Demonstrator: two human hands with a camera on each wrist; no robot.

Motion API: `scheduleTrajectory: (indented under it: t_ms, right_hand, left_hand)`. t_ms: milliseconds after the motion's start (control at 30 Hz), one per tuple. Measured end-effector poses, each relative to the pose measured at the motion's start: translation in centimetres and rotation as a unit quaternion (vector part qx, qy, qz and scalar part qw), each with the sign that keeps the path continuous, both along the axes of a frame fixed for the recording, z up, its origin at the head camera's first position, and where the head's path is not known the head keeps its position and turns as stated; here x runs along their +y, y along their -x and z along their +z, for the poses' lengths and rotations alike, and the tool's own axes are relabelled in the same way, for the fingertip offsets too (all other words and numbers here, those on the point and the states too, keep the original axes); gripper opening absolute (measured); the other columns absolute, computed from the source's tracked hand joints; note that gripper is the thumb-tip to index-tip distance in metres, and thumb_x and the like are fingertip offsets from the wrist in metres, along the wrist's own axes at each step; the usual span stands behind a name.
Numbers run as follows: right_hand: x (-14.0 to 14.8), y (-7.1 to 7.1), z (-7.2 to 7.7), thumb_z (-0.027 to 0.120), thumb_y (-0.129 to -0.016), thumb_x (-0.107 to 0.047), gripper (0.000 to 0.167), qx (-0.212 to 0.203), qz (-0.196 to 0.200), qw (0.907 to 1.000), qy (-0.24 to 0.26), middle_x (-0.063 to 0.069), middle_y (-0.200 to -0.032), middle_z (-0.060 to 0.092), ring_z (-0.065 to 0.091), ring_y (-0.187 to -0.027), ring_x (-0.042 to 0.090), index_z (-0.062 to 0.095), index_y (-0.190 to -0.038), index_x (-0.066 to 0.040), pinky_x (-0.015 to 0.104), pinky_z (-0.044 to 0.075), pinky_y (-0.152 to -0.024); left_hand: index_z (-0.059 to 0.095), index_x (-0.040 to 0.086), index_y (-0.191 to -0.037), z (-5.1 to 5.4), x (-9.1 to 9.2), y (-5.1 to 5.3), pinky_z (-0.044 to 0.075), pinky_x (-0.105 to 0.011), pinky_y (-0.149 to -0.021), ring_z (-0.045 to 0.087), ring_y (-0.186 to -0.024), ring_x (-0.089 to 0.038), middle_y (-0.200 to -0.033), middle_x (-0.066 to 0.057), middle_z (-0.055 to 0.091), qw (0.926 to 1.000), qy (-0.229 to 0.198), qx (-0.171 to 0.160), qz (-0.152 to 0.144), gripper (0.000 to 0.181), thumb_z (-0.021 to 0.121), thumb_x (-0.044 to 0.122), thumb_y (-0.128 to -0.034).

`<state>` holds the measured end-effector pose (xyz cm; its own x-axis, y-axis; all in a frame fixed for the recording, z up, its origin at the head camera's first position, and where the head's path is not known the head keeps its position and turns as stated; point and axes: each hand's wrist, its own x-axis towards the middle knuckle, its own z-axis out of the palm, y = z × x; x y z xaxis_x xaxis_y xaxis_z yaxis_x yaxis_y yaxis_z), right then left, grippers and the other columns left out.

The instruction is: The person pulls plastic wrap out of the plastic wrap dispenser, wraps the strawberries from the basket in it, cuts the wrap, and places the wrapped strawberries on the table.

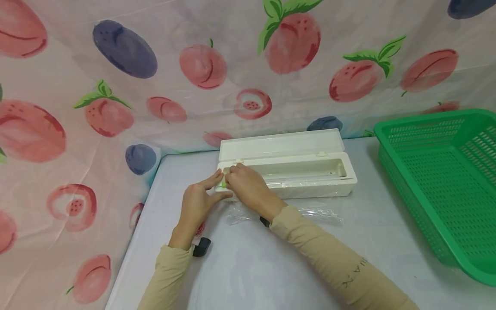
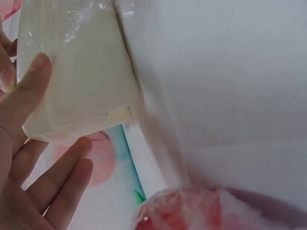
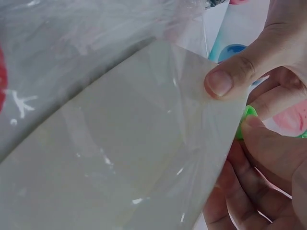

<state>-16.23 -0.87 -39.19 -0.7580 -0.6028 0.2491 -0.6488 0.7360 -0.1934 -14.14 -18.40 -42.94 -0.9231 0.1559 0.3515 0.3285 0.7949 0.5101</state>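
Observation:
A long white cling film dispenser (image 1: pixel 310 189) lies on the table with its hinged lid (image 1: pixel 279 145) tipped back and its trough exposed. Clear film (image 1: pixel 321 214) drapes over the front and onto the table. My left hand (image 1: pixel 195 202) grips the dispenser's left end; in the left wrist view its thumb (image 2: pixel 31 91) presses the front face. Close beside it, my right hand (image 1: pixel 249 185) pinches a small green slider (image 3: pixel 248 115) at that same end. The right fingers partly cover the slider in the right wrist view.
On the right stands a green plastic basket (image 1: pixel 420 206) with slotted sides. A fruit-print sheet (image 1: pixel 166 77) hangs behind the white table (image 1: pixel 248 275) and along its left edge. Something red in clear plastic (image 2: pixel 177 211) lies close to my left wrist.

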Motion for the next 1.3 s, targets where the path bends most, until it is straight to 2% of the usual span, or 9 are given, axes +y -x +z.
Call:
scheduleTrajectory:
  t_ms: [267, 400, 600, 833, 967, 1133, 1300]
  right_hand:
    - [0.4, -0.3, -0.4, 0.073, -0.086, -0.002, 0.015, 0.053, 0.003, 0.9981, -0.029, 0.006, -0.097, 0.07, 0.062, -0.093, 0.02, 0.076, -0.1, -0.007, 0.028, 0.053, -0.086]
    - [0.7, -0.4, -0.6, 0.072, -0.087, -0.002, 0.013, 0.075, 0.004, 0.9966, -0.033, 0.006, -0.096, 0.069, 0.062, -0.092, 0.021, 0.076, -0.099, -0.007, 0.029, 0.053, -0.083]
    - [1.0, -0.5, -0.7, 0.072, -0.087, -0.001, 0.014, 0.086, 0.0, 0.9955, -0.04, 0.008, -0.097, 0.069, 0.061, -0.091, 0.022, 0.075, -0.1, -0.006, 0.03, 0.053, -0.083]
    - [1.5, -0.6, -0.9, 0.072, -0.086, 0.001, 0.013, 0.103, 0.003, 0.9939, -0.04, 0.008, -0.094, 0.067, 0.06, -0.088, 0.022, 0.075, -0.096, -0.006, 0.029, 0.053, -0.081]
    - [2.0, -0.8, -0.7, 0.073, -0.086, 0.0, 0.012, 0.096, 0.0, 0.9947, -0.038, 0.007, -0.093, 0.067, 0.059, -0.087, 0.022, 0.075, -0.096, -0.005, 0.028, 0.053, -0.08]
    - [3.1, -1.0, -0.6, 0.075, -0.087, -0.008, 0.008, 0.078, -0.002, 0.9967, -0.019, 0.007, -0.092, 0.066, 0.058, -0.086, 0.022, 0.075, -0.094, -0.005, 0.029, 0.053, -0.079]
    - [4.1, -1.1, -0.7, 0.076, -0.086, -0.006, 0.01, 0.073, 0.0, 0.9973, -0.01, 0.007, -0.092, 0.065, 0.057, -0.087, 0.022, 0.074, -0.095, -0.005, 0.029, 0.054, -0.079]
  left_hand:
    - [0.066, 0.017, -0.127, -0.1, 0.0, -0.1, 0.046, -0.026, -0.055, 0.072, -0.093, -0.022, -0.132, 0.007, 0.062, 0.9997, 0.02, 0.011, 0.012, 0.066, 0.087, 0.04, -0.0694]
    - [0.066, 0.017, -0.127, -0.1, 0.1, -0.1, 0.046, -0.026, -0.054, 0.072, -0.089, -0.021, -0.132, 0.008, 0.062, 0.9995, 0.024, 0.009, 0.017, 0.065, 0.087, 0.039, -0.0697]
    - [0.066, 0.017, -0.127, 0.0, 0.2, -0.2, 0.048, -0.028, -0.055, 0.072, -0.086, -0.019, -0.132, 0.008, 0.062, 0.9991, 0.036, 0.011, 0.021, 0.065, 0.086, 0.04, -0.0701]
    - [0.066, 0.016, -0.127, 0.2, 0.3, -0.2, 0.044, -0.026, -0.052, 0.072, -0.082, -0.02, -0.131, 0.007, 0.063, 0.9987, 0.042, 0.014, 0.025, 0.064, 0.086, 0.039, -0.0706]
    - [0.067, 0.016, -0.126, 0.4, 0.3, -0.4, 0.042, -0.026, -0.05, 0.072, -0.082, -0.022, -0.129, 0.006, 0.064, 0.9983, 0.048, 0.019, 0.027, 0.064, 0.086, 0.04, -0.0702]
    - [0.068, 0.016, -0.125, 0.4, 0.3, -0.6, 0.043, -0.025, -0.05, 0.072, -0.08, -0.02, -0.128, 0.007, 0.065, 0.9978, 0.051, 0.025, 0.034, 0.064, 0.087, 0.04, -0.0682]
    - [0.067, 0.016, -0.126, 0.4, 0.4, -0.5, 0.047, -0.027, -0.053, 0.073, -0.082, -0.019, -0.128, 0.006, 0.064, 0.998, 0.052, 0.02, 0.03, 0.065, 0.086, 0.041, -0.0695]
